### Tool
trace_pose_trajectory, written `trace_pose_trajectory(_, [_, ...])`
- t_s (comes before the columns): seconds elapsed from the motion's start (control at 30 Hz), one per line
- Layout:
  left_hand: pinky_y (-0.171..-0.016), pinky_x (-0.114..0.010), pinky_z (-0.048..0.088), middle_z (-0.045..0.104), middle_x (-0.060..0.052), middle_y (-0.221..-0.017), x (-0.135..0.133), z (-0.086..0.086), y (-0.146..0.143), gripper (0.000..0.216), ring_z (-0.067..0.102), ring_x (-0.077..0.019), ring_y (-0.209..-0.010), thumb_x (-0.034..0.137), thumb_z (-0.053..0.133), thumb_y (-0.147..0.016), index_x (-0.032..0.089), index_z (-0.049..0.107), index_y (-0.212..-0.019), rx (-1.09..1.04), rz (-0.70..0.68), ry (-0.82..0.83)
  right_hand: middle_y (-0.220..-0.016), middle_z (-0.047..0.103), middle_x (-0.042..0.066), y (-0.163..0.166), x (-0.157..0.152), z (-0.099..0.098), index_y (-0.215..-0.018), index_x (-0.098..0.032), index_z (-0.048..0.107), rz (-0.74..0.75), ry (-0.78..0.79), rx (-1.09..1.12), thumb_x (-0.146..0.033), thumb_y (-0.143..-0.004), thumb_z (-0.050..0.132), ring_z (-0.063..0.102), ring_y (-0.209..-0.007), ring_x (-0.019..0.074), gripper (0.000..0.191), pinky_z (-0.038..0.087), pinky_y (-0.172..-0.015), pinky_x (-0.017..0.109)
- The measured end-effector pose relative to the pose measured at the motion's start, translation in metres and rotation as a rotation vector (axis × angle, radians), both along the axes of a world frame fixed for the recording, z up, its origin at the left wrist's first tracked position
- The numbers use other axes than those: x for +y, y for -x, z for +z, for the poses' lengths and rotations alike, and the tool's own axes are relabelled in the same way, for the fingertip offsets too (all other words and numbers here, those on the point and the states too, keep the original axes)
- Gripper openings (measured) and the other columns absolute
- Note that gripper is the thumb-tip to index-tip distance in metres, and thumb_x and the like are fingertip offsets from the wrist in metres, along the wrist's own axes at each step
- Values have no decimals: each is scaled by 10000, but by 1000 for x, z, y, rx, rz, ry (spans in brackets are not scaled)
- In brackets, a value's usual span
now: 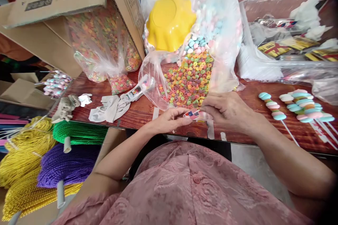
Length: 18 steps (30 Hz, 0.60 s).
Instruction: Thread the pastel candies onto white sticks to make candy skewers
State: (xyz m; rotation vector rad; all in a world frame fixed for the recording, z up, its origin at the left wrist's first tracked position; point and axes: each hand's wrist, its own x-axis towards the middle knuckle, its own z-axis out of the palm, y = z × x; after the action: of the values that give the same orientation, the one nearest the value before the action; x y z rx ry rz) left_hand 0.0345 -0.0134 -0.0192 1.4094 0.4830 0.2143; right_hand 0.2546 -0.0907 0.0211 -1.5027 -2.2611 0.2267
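At the table's front edge, my left hand (171,120) pinches one end of a small printed strip (194,114) in pink, white, blue and red. My right hand (224,109) grips its other end, the fingertips partly hidden. Just beyond my hands, small multicoloured rings (187,82) lie heaped in an opened clear plastic bag (225,38). Pastel blue, pink and white discs (196,44) are piled behind them. On the right lie several white sticks threaded with such discs (303,107), and one stick (273,107) lies apart.
A yellow scalloped bowl (169,24) lies upside down on the pile. At left stands a cardboard box (126,14) with a bag of rings (100,42). Crumpled gloves (111,109) lie in front. A clear tray (290,65) holds packets. Coloured cord bundles (70,165) are below left.
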Motion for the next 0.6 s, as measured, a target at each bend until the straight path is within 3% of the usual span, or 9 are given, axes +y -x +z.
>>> trace_pose_trajectory(0.2, [-382, -165, 256, 516, 44, -548, -17, -16, -11, 503, 348, -29, -408, 627, 682, -780, 127, 699, -823, 42, 241, 71, -669, 599, 32, 15, 2, -5, -737, -173, 604, -2, 15, -47, -179, -906, 436, 483, -626, 144, 238, 272, -597, 292])
trace_pose_trajectory(0.37, [-326, -160, 251, 491, 59, -463, -22, -28, -18, 483, 358, -32, -330, 611, 758, -719, 137, 681, -767, -87, 480, 93, -706, 597, 54, 33, 10, -22, -783, -163, 606, -98, -34, -53, -154, -851, 467, 474, -631, 157, 155, 251, -583, 306])
trace_pose_trajectory(0.47, [-319, -157, 277, 494, 72, -457, -21, -30, -19, 452, 355, -34, -320, 576, 785, -710, 152, 694, -836, -141, 625, 170, -842, 633, 60, 38, 10, -29, -945, -179, 630, -137, -103, 258, -218, -902, 486, 519, -699, 163, 156, 343, -609, 298])
trace_pose_trajectory(0.53, [-342, -153, 313, 501, 73, -470, -19, -29, -22, 434, 377, -35, -348, 566, 792, -709, 161, 694, -833, -209, 707, 195, -936, 635, 41, 42, 5, -35, -1094, -221, 614, -232, -147, 580, -293, -920, 548, 515, -678, 140, 200, 397, -609, 287])
trace_pose_trajectory(0.6, [-369, -153, 341, 505, 69, -492, -19, -29, -27, 421, 401, -36, -385, 562, 798, -705, 165, 688, -789, -267, 758, 193, -909, 622, 9, 51, -1, -45, -1111, -251, 615, -353, -166, 835, -331, -882, 640, 480, -609, 116, 243, 408, -568, 274])
